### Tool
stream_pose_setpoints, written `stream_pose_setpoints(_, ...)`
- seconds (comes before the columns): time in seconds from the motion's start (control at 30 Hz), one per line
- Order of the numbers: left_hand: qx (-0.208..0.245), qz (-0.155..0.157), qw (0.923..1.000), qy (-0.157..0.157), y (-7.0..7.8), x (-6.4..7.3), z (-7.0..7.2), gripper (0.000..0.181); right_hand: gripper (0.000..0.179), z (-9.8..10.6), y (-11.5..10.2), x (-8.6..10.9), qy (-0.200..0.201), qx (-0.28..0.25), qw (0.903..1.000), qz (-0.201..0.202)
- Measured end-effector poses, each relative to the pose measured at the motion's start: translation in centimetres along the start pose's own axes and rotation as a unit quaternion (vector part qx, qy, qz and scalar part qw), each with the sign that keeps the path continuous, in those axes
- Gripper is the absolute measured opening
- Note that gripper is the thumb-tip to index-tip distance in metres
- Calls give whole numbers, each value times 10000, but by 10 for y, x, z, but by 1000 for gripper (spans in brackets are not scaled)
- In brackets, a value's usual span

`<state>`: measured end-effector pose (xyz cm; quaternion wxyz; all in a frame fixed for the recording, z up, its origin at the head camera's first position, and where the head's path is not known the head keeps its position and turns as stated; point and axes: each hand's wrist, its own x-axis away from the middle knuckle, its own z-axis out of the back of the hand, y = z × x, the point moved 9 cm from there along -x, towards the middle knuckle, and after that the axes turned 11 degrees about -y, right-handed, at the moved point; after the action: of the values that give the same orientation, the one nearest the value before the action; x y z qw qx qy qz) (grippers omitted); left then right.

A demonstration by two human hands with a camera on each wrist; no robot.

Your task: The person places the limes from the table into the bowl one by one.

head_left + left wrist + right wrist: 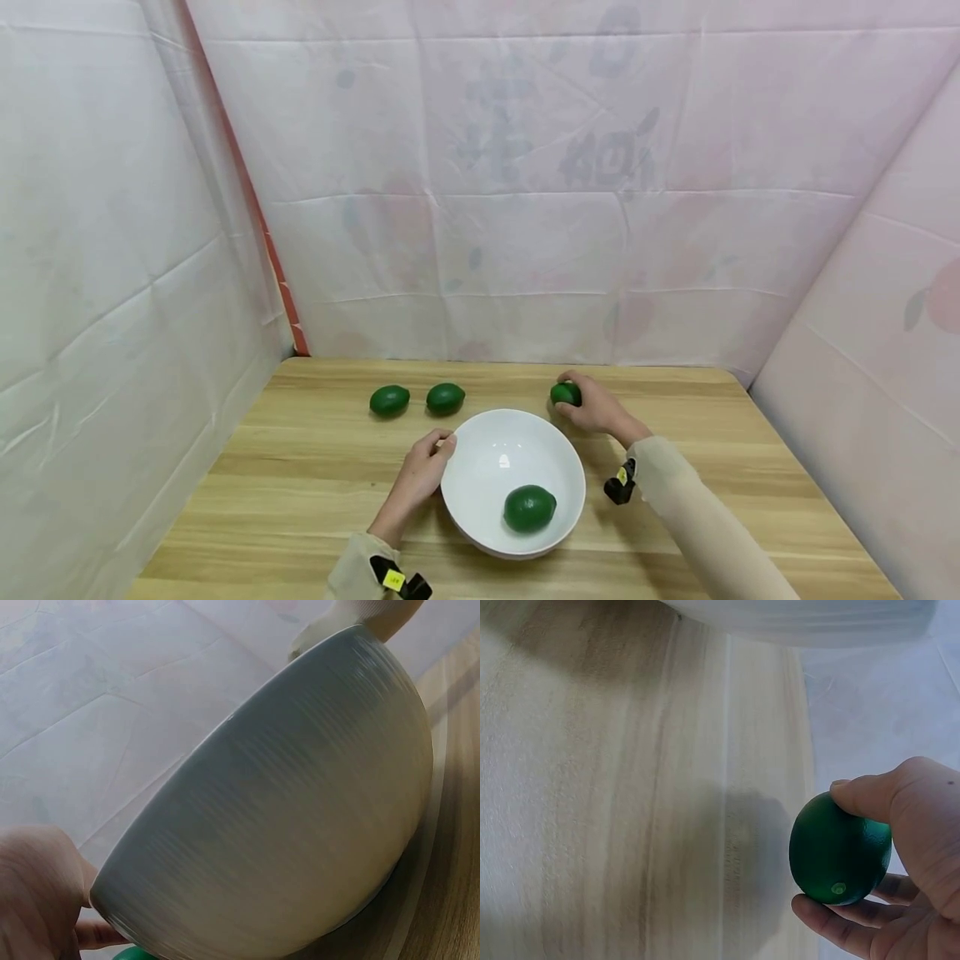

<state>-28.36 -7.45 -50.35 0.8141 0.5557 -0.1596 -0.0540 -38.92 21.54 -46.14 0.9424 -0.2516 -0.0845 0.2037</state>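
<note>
Left grip [422, 469] pinches; right grip [596, 406] curls, its arm [701, 512] stretched farther forward.

Well to the left of the left hand [422, 470], a creased pale sheet [112, 292] is hung, and beyond it a red strip [243, 179] is slanted down to the table's corner. Ahead of the right hand [596, 406], the view is closed by a whitish back sheet [517, 250] — faintly printed with pink patches and grey lettering. Farther right, a side sheet [892, 292] is marked with a pink round shape. Beneath both hands, a wood-grained table [300, 467] is softly lit — its far corners rounded.
</note>
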Motion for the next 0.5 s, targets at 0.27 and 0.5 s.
stream_pose_setpoints(0.27, -4, 15, 10000, 4, 0, 0, 0, 48, 43, 13, -7, 6, 178, 33, 9996, 235)
stream_pose_setpoints(0.5, 7, 57, 10000, -19, 1, -1, 1, 47, 43, 27, -21, 10, 317, 1, 9986, 425)
